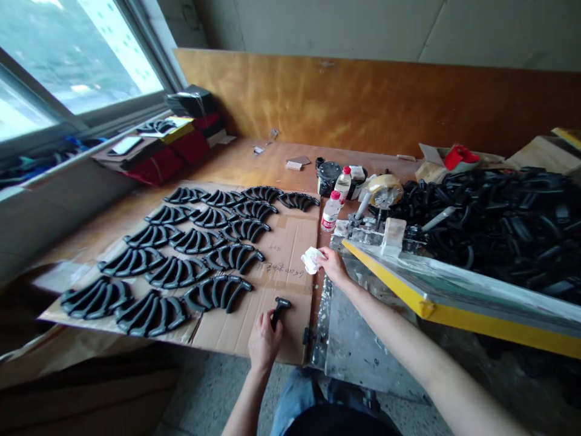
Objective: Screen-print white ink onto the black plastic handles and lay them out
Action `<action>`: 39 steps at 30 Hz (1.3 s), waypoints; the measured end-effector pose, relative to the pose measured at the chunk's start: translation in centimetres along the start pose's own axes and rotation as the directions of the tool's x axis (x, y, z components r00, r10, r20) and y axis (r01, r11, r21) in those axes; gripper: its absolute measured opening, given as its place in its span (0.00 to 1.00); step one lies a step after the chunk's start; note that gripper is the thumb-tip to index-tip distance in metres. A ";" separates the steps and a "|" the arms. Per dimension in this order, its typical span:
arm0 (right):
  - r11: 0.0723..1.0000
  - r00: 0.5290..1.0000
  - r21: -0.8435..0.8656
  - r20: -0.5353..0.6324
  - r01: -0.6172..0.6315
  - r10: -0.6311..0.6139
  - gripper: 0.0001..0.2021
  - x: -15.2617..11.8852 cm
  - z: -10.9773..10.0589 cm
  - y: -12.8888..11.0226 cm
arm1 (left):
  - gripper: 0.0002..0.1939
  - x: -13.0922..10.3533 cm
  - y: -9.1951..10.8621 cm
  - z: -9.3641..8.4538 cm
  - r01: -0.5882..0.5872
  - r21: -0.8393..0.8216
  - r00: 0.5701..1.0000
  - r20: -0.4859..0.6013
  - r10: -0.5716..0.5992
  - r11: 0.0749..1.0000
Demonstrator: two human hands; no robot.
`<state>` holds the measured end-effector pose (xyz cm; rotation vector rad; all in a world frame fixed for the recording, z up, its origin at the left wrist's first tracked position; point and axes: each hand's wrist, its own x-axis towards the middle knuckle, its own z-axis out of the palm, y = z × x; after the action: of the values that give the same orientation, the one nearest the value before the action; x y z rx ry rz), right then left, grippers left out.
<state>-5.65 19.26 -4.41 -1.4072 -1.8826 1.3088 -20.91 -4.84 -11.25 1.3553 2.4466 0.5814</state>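
My left hand (264, 340) is closed round the stem of a black T-shaped plastic handle (282, 303), just above the front of a flattened cardboard sheet (290, 242). Between the fingers of my right hand (333, 264) is a crumpled white tissue (311, 260), over the right edge of the cardboard. Rows of similar black curved handles (157, 266) lie fanned out across the cardboard to the left. A small black piece (306, 335) sits at the cardboard's right edge, near my left hand.
Two red-capped bottles (331, 212) stand beyond my right hand, beside dark jars (329, 177) and a tape roll (385, 189). A yellow-edged screen frame (422, 303) juts out at the right. Behind it is a large heap of black parts (490, 212). Boxes (167, 151) line the window side.
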 end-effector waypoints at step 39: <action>0.927 0.773 -0.346 0.624 0.145 0.112 0.12 -3.8 10.0 3.5 | 0.15 0.2 -2.7 0.6 0.001 0.069 0.986 -0.166 0.011 0.998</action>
<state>-10.41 11.71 -11.34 -1.1793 -2.7160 1.6188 -22.69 -5.83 -13.09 1.3915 2.6188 0.6414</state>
